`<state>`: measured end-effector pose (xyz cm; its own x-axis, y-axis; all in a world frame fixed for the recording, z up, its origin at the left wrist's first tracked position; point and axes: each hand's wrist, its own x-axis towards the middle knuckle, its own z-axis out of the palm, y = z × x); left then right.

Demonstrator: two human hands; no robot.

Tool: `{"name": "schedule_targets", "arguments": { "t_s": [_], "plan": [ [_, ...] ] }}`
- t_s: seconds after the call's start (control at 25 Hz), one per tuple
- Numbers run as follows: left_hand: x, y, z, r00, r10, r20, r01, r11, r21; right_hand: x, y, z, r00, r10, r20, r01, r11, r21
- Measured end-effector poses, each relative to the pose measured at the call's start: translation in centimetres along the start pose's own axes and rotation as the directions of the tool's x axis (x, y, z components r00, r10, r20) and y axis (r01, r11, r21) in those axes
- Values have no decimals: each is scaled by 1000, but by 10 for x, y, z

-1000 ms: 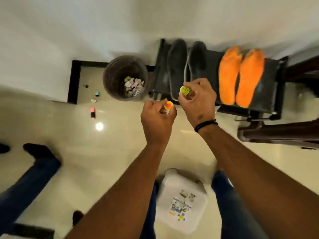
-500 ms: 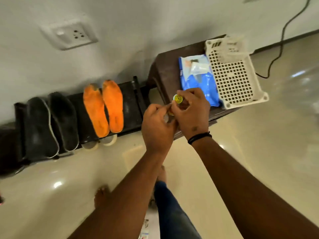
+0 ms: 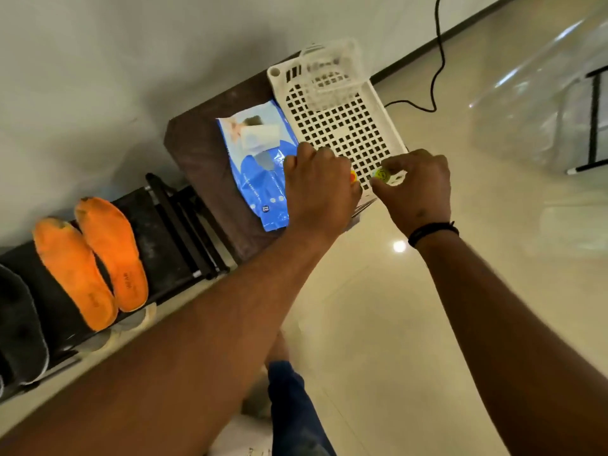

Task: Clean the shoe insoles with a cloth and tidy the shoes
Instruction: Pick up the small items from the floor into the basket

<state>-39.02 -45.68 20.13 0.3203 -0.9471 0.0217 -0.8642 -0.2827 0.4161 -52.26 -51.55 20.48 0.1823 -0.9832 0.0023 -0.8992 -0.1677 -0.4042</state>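
Observation:
Two orange insoles lie side by side on a black shoe rack at the left, with dark insoles further left at the frame edge. A blue wet-wipes pack lies on a dark brown stool. My left hand pinches a small red-and-yellow cap over the pack's right edge. My right hand holds a small white bottle with a yellow-green top just beside it, over the front edge of a white perforated basket.
A black cable runs down the wall and across the glossy tiled floor at the right. A clear plastic container stands at the far right. My blue-jeaned leg is below, with a white jug's corner at the bottom edge.
The view swung right from the bin and rack to the stool. My hands, joined at the bottle half a second ago, have drawn apart, the cap in the left and the bottle in the right.

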Motion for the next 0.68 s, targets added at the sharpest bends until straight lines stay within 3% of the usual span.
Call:
{"name": "schedule_targets", "arguments": {
  "t_s": [0.12, 0.24, 0.52, 0.68],
  "plan": [
    [20, 7, 14, 991, -40, 129, 26, 994, 107, 17, 9, 11, 996, -19, 84, 23, 999, -49],
    [26, 4, 25, 983, -63, 171, 33, 984, 174, 26, 14, 25, 988, -51, 143, 68, 991, -117],
    [33, -1, 33, 982, -49, 181, 15, 983, 185, 32, 14, 39, 975, 7, 224, 40, 978, -204],
    [30, -5, 20, 992, -19, 122, 5, 993, 118, 32, -5, 32, 985, -32, 171, 64, 980, -188]
  ]
}}
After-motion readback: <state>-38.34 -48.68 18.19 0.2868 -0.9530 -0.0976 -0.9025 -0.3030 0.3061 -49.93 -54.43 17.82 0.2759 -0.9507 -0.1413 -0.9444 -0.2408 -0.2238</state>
